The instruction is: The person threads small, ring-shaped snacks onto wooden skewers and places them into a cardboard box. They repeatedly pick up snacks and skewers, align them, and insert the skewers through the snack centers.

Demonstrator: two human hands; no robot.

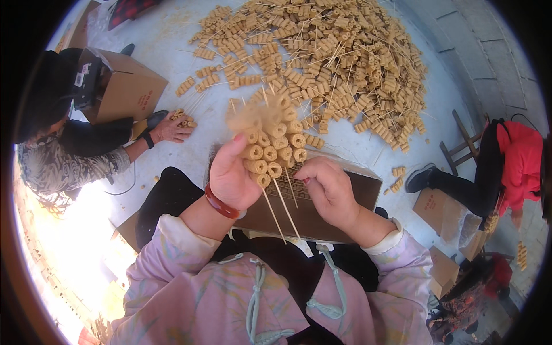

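Observation:
A bundle of skewers (pixel 270 152) threaded with tan, hollow ring-shaped pieces is in my left hand (pixel 233 172), its fingers wrapped round the bundle's left side. Several bare sticks (pixel 282 201) poke out of it toward me, and the far end is blurred. My right hand (pixel 330 190) is closed in a pinch beside one stick; whether it grips anything is hidden. Below both hands stands an open cardboard box (pixel 356 204), with more tan pieces in rows partly visible inside.
A large heap of similar skewers (pixel 345 63) covers the pale floor ahead. At left, a co-worker's hand (pixel 169 127) rests on a few skewers near a cardboard box (pixel 129 86). Another person in a red top (pixel 520 161) bends over at right, near further boxes (pixel 437 210) and a wooden stool (pixel 460 141).

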